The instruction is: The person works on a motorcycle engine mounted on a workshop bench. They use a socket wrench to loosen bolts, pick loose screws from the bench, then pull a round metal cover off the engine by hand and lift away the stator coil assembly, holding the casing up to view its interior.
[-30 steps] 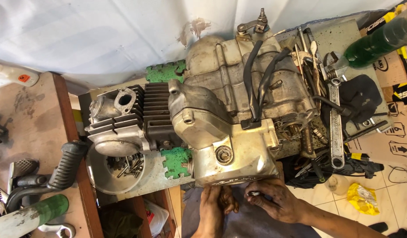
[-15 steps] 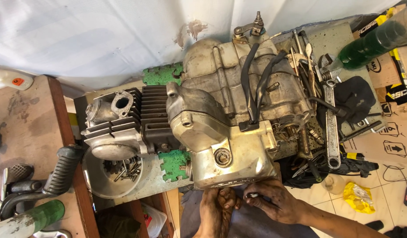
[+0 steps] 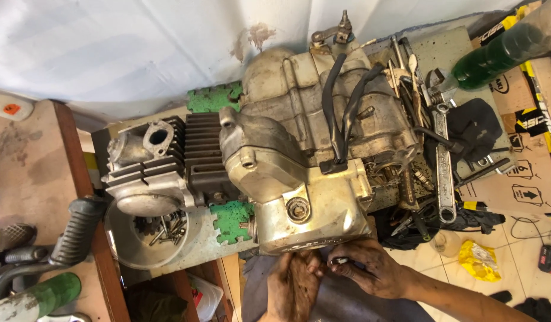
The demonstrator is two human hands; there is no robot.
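I am looking down on a grimy engine [image 3: 299, 161] resting on a bench [image 3: 210, 247], and I am working both hands at its near lower edge, just under the pale side cover [image 3: 314, 211]. My left hand [image 3: 290, 286] is lying half-curled against the underside of that cover, fingers loosely bent, with nothing visibly in its grasp. My right hand [image 3: 371, 271] is pinching a small slim metal tool [image 3: 340, 260] between thumb and fingertips (whether it is a driver bit or a short key, I cannot tell), its tip pointing toward the left hand and touching or nearly touching the cover's bottom rim. Judging by the scene, the work is well under way but unfinished: the cover is sitting on the engine with its centre bolt [image 3: 298, 209] in place, while loose screws are lying in the round dish [image 3: 132, 247] at the left, and wrenches [image 3: 445, 161] are lying spread at the right beside a green bottle [image 3: 502, 50].
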